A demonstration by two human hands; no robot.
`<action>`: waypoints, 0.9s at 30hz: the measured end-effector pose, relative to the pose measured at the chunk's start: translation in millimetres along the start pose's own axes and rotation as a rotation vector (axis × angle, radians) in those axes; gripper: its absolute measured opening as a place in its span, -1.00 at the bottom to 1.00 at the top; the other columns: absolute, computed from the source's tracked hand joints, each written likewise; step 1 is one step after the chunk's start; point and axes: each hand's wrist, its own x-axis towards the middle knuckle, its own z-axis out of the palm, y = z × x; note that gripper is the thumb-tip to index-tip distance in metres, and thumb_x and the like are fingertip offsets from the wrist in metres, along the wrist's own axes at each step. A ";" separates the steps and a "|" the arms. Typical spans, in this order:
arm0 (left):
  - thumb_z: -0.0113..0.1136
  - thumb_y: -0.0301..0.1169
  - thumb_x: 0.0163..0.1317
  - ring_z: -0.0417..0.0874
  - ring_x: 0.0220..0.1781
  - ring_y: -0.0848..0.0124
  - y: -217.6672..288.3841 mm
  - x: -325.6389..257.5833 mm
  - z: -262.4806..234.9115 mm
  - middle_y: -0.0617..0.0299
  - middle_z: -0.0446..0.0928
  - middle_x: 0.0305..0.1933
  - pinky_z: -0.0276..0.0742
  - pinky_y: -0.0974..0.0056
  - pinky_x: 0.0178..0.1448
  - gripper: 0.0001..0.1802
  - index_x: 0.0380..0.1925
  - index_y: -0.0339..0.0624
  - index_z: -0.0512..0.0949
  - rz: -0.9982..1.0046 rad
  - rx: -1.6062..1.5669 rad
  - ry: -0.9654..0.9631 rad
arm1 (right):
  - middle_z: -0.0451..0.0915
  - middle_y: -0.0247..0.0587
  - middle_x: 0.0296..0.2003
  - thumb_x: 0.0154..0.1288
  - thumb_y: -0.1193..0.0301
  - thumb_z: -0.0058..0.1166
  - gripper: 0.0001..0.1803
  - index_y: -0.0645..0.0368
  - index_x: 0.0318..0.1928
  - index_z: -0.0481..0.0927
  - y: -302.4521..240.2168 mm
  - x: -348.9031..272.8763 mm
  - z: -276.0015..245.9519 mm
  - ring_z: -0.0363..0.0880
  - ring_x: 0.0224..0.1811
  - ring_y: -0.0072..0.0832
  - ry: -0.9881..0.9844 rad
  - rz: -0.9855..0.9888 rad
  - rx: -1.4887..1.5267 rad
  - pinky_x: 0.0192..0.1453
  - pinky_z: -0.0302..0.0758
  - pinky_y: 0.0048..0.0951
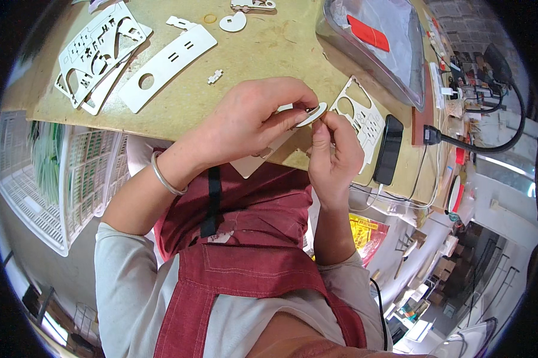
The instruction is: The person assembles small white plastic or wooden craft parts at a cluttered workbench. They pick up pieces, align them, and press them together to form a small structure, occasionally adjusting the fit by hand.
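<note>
White flat round disc of thin cut board sits just above the middle of the frame, pinched between both hands over the near edge of the tan wooden worktable. Left hand, with a silver bangle on its wrist, is curled closed, thumb and forefinger gripping the disc's left side. Right hand comes up from below, its fingers folded and its thumb and fingertip closed on the disc's right rim.

Just right of the hands lies a white punched-out sheet with round and slotted holes, and beside that a black phone with a white cable. Upper left of the frame holds a long white strip with a round hole and slots and more white cut-out sheets. Near the top lies a small white rounded piece. A clear plastic bag with a red item inside fills the upper right. White plastic crates stand at the left.
</note>
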 end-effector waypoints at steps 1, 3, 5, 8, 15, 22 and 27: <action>0.28 -0.53 0.52 0.71 -0.16 0.40 1.0 0.2 -0.4 0.14 0.71 -0.07 0.66 0.32 -0.12 -0.79 0.10 -0.26 0.68 -0.005 0.000 -0.005 | 0.62 -0.01 -0.32 0.53 0.60 0.17 -0.92 0.33 -0.04 0.63 -0.8 -0.5 -1.0 0.63 -0.34 -0.18 -0.006 0.018 0.015 -0.20 0.57 -0.28; 0.28 -0.53 0.52 0.70 -0.16 0.43 4.7 0.5 -1.9 0.16 0.70 -0.07 0.64 0.34 -0.11 -0.79 0.10 -0.27 0.67 -0.016 0.000 -0.017 | 0.63 -0.01 -0.31 0.53 0.59 0.17 -0.92 0.32 -0.04 0.64 -3.4 -0.9 -2.7 0.64 -0.34 -0.19 -0.031 0.120 0.056 -0.20 0.57 -0.29; 0.30 -0.50 0.50 0.70 -0.21 0.26 10.6 1.5 -1.8 0.10 0.70 -0.12 0.63 0.23 -0.13 -0.81 0.06 -0.25 0.66 -0.109 -0.068 -0.029 | 0.65 -0.02 -0.30 0.53 0.58 0.17 -0.92 0.31 -0.04 0.64 -4.3 -2.0 -2.7 0.65 -0.33 -0.20 -0.027 0.138 0.074 -0.20 0.58 -0.29; 0.30 -0.49 0.51 0.64 -0.29 0.29 6.4 0.6 3.2 0.11 0.69 -0.17 0.60 0.24 -0.18 -0.81 0.06 -0.23 0.66 -0.102 -0.108 0.001 | 0.67 -0.03 -0.29 0.54 0.57 0.19 -0.91 0.30 -0.04 0.65 -2.0 -0.8 0.3 0.68 -0.33 -0.21 0.008 0.053 0.042 -0.19 0.59 -0.29; 0.30 -0.46 0.54 0.50 -0.40 0.52 9.3 -1.1 1.3 0.25 0.70 -0.18 0.48 0.36 -0.29 -0.79 0.10 -0.20 0.67 -0.176 -0.078 0.021 | 0.70 0.02 -0.26 0.52 0.56 0.21 -0.93 0.28 -0.06 0.65 -4.3 1.2 4.6 0.73 -0.28 -0.06 0.018 0.182 0.158 -0.19 0.62 -0.20; 0.29 -0.46 0.54 0.52 -0.37 0.51 9.5 -0.4 -0.9 0.25 0.71 -0.16 0.51 0.34 -0.26 -0.79 0.11 -0.20 0.67 -0.185 -0.041 0.000 | 0.68 0.01 -0.28 0.49 0.56 0.23 -0.91 0.25 -0.06 0.64 3.0 4.6 9.0 0.70 -0.29 0.01 0.072 -0.036 0.015 -0.21 0.60 -0.14; 0.25 -0.49 0.58 0.58 -0.20 0.63 13.7 -0.1 -5.0 0.32 0.69 -0.06 0.56 0.42 -0.13 -0.80 0.12 -0.25 0.64 -0.223 -0.041 -0.090 | 0.68 0.02 -0.29 0.46 0.58 0.22 -0.90 0.24 -0.07 0.63 4.2 3.7 6.3 0.71 -0.27 0.02 0.056 -0.057 0.033 -0.19 0.61 -0.16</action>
